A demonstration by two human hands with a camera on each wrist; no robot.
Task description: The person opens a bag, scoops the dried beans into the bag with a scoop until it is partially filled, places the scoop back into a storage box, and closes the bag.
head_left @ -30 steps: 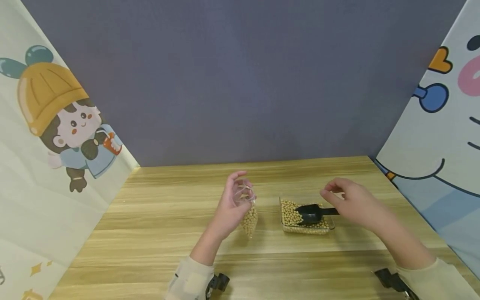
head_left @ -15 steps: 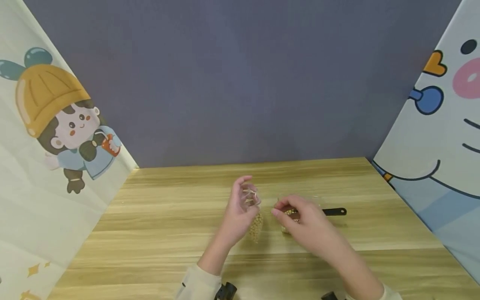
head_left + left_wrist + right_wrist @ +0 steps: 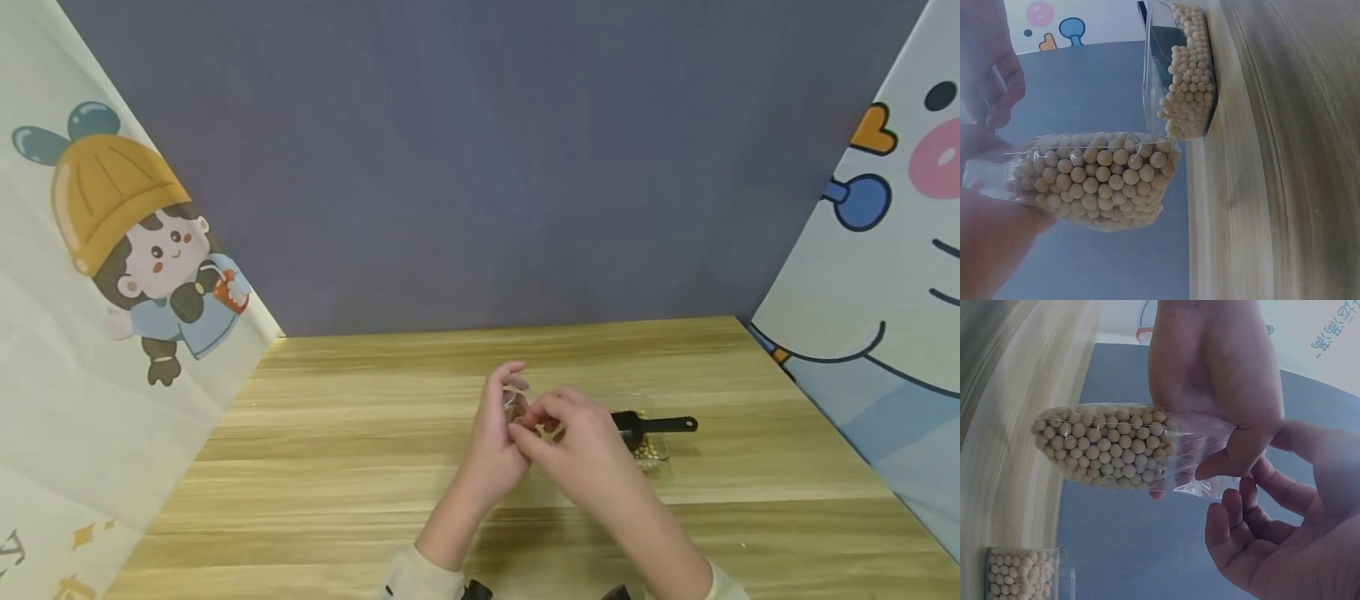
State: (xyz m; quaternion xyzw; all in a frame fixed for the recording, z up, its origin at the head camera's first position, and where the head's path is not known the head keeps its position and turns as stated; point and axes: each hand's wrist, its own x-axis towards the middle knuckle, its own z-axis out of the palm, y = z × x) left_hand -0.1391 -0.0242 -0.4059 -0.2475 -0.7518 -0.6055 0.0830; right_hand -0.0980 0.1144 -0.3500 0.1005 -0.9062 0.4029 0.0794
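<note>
A clear plastic bag filled at its lower part with round, pale yellow soybeans hangs above the table. My left hand grips it near the top, the thumb lying across the clear film in the right wrist view. At the bag's mouth, my right hand has its thumb and forefinger pinching the film's edge beside the left thumb. Its other fingers are loosely bent. In the head view the two hands meet and hide most of the bag.
Right of the hands stands a clear rectangular box of soybeans, partly covered by the right hand. A black scoop lies in it, handle over the right side. Behind the wooden table rises a grey-blue panel, with printed sheets on both sides.
The right hand has left the scoop's handle side and moved left across the box to the bag's mouth. The left hand has shifted slightly right and down with the bag.
</note>
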